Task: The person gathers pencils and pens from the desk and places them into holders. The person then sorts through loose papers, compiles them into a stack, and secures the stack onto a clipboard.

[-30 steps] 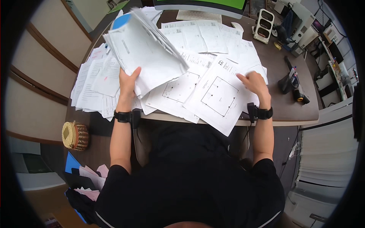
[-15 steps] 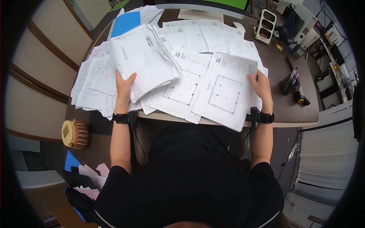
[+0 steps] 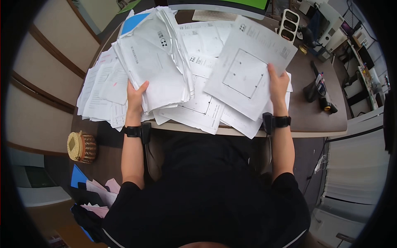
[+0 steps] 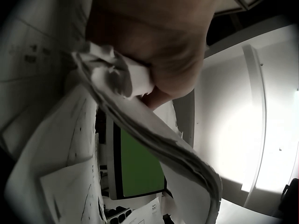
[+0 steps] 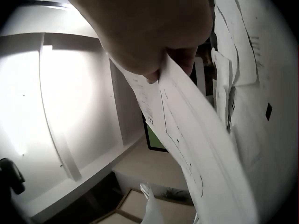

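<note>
My left hand (image 3: 135, 97) grips a thick, uneven stack of white papers (image 3: 153, 66) by its lower left edge, thumb on top. In the left wrist view the stack (image 4: 154, 140) shows its many layered edges, bent and wavy. On the right, my right hand (image 3: 278, 89) pinches a sheet with a printed square plan (image 3: 250, 62) at its right edge, thumb on the face. The right wrist view shows this sheet (image 5: 201, 149) lifted and curving away from the fingers. Beneath it lie more plan sheets (image 3: 202, 118) on the desk, partly covered by both held papers.
Loose printed sheets (image 3: 101, 89) spread over the left of the desk (image 3: 326, 120). A blue folder (image 3: 134, 23) shows behind the stack. At the back stand a keyboard (image 3: 215, 16) and monitor; to the right, a pen holder (image 3: 313, 90). A woven basket (image 3: 82, 146) sits at the lower left.
My right hand has taken hold of the plan sheet at the right and raised it up from the desk. My left hand keeps the stack, which has tilted and lowered slightly.
</note>
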{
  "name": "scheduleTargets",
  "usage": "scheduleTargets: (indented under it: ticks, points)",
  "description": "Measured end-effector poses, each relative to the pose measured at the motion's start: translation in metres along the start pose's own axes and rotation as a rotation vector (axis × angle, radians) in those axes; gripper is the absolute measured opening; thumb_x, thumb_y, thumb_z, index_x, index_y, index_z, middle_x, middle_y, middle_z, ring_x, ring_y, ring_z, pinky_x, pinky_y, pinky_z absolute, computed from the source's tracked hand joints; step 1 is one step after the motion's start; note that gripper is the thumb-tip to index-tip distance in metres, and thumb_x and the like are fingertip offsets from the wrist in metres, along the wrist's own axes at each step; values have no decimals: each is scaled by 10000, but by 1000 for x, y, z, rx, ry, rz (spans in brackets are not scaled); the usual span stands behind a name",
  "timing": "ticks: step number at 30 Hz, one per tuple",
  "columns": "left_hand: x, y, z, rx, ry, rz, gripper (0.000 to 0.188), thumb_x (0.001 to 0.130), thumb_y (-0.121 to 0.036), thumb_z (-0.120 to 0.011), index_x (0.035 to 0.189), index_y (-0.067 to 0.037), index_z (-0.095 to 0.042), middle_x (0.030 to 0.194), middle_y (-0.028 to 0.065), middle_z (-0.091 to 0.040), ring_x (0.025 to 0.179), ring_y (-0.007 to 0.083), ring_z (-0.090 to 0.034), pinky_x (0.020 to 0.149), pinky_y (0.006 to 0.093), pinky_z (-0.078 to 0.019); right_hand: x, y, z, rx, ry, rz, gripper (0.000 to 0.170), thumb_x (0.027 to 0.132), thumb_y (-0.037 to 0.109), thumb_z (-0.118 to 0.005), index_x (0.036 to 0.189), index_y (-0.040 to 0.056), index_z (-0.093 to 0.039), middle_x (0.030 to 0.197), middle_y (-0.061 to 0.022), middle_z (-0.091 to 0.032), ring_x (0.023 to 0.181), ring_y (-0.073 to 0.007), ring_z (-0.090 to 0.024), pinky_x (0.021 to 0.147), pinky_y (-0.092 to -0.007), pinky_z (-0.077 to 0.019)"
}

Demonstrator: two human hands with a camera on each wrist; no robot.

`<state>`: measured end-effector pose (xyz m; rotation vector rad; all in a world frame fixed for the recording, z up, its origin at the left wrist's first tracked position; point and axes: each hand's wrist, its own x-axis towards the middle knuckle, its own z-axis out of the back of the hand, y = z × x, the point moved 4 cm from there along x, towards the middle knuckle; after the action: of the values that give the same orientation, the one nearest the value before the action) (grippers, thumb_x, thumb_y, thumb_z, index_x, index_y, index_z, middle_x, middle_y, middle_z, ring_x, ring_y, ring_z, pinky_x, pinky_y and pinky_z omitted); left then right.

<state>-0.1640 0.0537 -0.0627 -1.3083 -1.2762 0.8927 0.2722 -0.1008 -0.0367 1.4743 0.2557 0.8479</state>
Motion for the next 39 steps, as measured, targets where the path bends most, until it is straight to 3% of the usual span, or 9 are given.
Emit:
scheduleTargets:
  ticks: [2, 4, 5, 10, 13, 15, 16, 18, 39]
  points:
    - [5, 8, 0, -44, 4, 10, 604, 784, -11, -647, 1311, 17, -354, 1169, 144, -549, 1029, 231, -578, 877, 321, -488, -1, -9, -19, 267, -89, -20, 332, 862, 197, -664, 1066, -60, -615, 988, -97, -658, 859, -142, -594, 763, -263, -462]
    - [9, 19, 0, -61, 17, 36, 600, 786, -10, -642, 1312, 17, -353, 1163, 147, -551, 1025, 235, -581, 873, 323, -490, -14, -17, -47, 337, 92, -259, 385, 852, 194, -676, 1104, -79, -575, 1031, -121, -639, 884, -165, -599, 764, -276, -476]
    - [8, 22, 1, -74, 31, 69, 596, 789, -9, -636, 1312, 18, -352, 1158, 149, -553, 1021, 239, -584, 870, 325, -493, -20, -28, -57, 298, 303, -332, 415, 843, 186, -682, 1118, -94, -549, 1042, -131, -630, 883, -181, -604, 757, -278, -486]
    - [9, 23, 1, -84, 34, 73, 576, 796, -9, -626, 1306, 18, -361, 1156, 154, -553, 1000, 241, -592, 856, 332, -502, -22, -38, -70, 433, 326, -331, 386, 841, 145, -673, 1133, -72, -542, 1042, -113, -626, 872, -186, -609, 749, -277, -495]
    - [6, 25, 2, -62, 34, 88, 577, 794, -11, -629, 1306, 17, -363, 1154, 156, -553, 992, 243, -595, 856, 333, -503, -23, -39, -61, 475, 241, -409, 408, 862, 130, -652, 1191, -51, -492, 1106, -109, -592, 963, -191, -593, 802, -293, -497]
    - [8, 24, -1, -85, 35, 80, 580, 793, -11, -630, 1307, 16, -363, 1154, 156, -553, 991, 244, -596, 859, 333, -503, -26, -26, -66, 751, 219, -397, 429, 897, 124, -612, 1250, -31, -425, 1195, -107, -536, 1084, -195, -546, 893, -312, -478]
    - [9, 24, 1, -64, 20, 77, 585, 792, -10, -631, 1309, 17, -360, 1155, 157, -553, 992, 247, -596, 861, 332, -502, -26, -26, -67, 751, 214, -395, 429, 897, 124, -612, 1250, -31, -425, 1195, -107, -536, 1084, -195, -546, 893, -312, -478]
    - [5, 25, 2, -42, 11, 80, 589, 790, -9, -632, 1311, 18, -358, 1156, 159, -553, 994, 249, -595, 863, 332, -502, -27, -27, -70, 846, 292, -382, 429, 921, 119, -576, 1282, -19, -389, 1255, -110, -495, 1147, -203, -506, 974, -336, -444]
    - [8, 25, -1, -72, 23, 106, 611, 790, 27, -610, 1332, 10, -328, 1195, 178, -532, 1040, 277, -583, 885, 357, -501, -28, -26, -71, 978, 350, -433, 405, 937, 101, -538, 1291, -24, -388, 1278, -111, -498, 1152, -204, -509, 1007, -344, -423]
